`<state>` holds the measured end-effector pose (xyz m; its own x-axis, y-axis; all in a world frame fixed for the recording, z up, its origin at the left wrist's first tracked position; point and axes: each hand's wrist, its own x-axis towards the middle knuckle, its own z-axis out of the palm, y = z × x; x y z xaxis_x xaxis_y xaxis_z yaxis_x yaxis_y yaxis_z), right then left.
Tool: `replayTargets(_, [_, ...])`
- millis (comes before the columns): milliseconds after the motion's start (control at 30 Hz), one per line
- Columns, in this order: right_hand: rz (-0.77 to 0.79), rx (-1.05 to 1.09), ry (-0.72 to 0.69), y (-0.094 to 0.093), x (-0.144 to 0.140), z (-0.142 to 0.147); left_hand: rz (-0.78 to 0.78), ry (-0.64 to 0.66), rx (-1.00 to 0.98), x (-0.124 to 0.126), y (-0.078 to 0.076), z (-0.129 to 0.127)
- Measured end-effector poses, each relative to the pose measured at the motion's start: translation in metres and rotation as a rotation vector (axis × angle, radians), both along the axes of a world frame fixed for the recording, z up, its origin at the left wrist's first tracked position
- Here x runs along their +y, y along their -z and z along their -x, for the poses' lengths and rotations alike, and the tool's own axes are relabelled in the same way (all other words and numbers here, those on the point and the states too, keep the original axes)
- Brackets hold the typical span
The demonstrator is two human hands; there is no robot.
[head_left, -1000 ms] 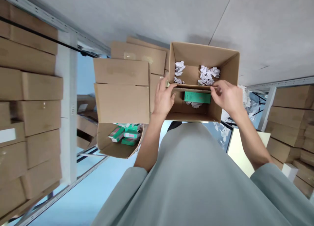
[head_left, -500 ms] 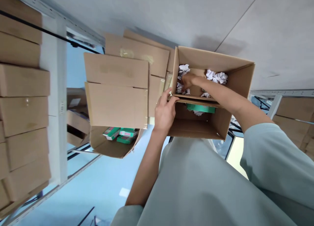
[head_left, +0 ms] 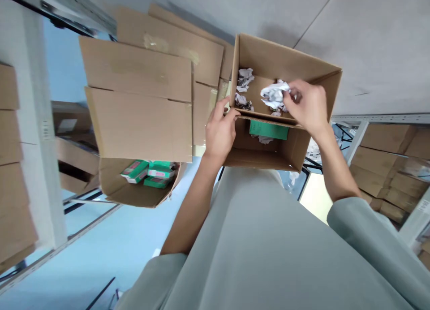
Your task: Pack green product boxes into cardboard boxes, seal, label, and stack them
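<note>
An open cardboard box (head_left: 282, 59) stands in front of me, split by a cardboard divider (head_left: 265, 118). My left hand (head_left: 220, 131) grips the divider's left end at the box wall. My right hand (head_left: 307, 106) is closed on a ball of crumpled white paper (head_left: 273, 94) over the far compartment, where more crumpled paper (head_left: 243, 79) lies. In the near compartment a green carton (head_left: 268, 130) rests on a scrap of paper.
Left of the box are flattened cardboard sheets (head_left: 141, 108) and an open box with several green and pink cartons (head_left: 148, 172). Shelving stacked with closed cardboard boxes (head_left: 386, 166) stands on both sides. The floor (head_left: 83, 251) is light blue.
My right hand moved from the divider into the far compartment, took hold of a ball of crumpled paper and lifted it. My left hand stayed on the divider.
</note>
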<state>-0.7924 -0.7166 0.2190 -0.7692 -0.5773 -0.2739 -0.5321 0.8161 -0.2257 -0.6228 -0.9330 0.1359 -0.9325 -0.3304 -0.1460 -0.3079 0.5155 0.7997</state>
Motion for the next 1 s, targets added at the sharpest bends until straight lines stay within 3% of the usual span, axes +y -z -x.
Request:
replayTargets(67, [0.01, -0.016, 0.104, -0.029, 0.021, -0.045, -0.011, 0.0, 0.015, 0.001, 0.002, 0.0])
replayTargets(133, [0.018, -0.115, 0.165, -0.037, 0.032, -0.09, -0.014, 0.008, 0.024, 0.001, 0.004, 0.001])
replayTargets(233, [-0.01, -0.266, 0.207, -0.023, 0.029, -0.135, -0.012, 0.021, 0.029, 0.001, 0.005, 0.001])
replayTargets(300, [-0.057, -0.293, 0.227, -0.009, 0.017, -0.146, -0.011, 0.02, 0.03, 0.0, 0.005, 0.001])
replayTargets(500, [-0.211, -0.261, 0.213, 0.008, -0.02, -0.132, 0.016, 0.037, 0.007, 0.0, 0.003, 0.001])
replayTargets(667, [-0.228, -0.184, 0.199, -0.015, -0.023, -0.111, 0.015, 0.031, -0.011, -0.001, -0.001, 0.001])
replayTargets(767, [-0.135, -0.081, 0.125, -0.022, -0.031, -0.069, 0.017, 0.027, -0.014, -0.001, -0.003, 0.0])
replayTargets(800, [-0.105, -0.059, 0.081, -0.016, -0.038, -0.049, 0.024, 0.03, -0.014, -0.002, -0.003, 0.0])
replayTargets(867, [-0.077, -0.069, -0.03, 0.014, -0.058, -0.007, 0.049, 0.04, -0.008, -0.003, -0.003, -0.001])
replayTargets(1000, [-0.192, -0.319, -0.238, 0.123, -0.108, 0.05, 0.124, 0.058, 0.029, -0.005, 0.001, -0.003])
